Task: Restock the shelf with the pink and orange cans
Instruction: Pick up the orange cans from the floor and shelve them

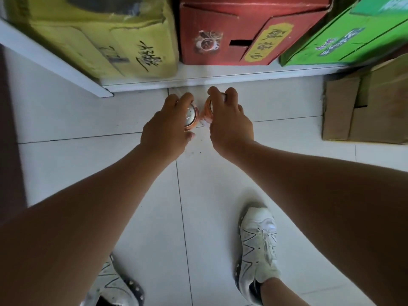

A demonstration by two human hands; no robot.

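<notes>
Cans fill both hands, one each, held side by side over the tiled floor (88, 120) just in front of the bottom shelf (198, 80). The left hand (167, 127) curls round the left can (191, 115); its silver top shows between fingers and thumb, with a strip of orange wall below. The right hand (229, 127) grips the right can (205, 117) by its upper end, fingers hooked over the top, and a strip of orange and pink wall shows at the hand's inner side. The cans are very near each other; whether they touch I cannot tell. On the shelf a yellow box (106, 38), a red box (220, 29) and a green box (353, 38) stand in a row. A brown carton (366, 109) stands on the floor at the right. Two white shoes (258, 250) are on the tiles below the arms.
</notes>
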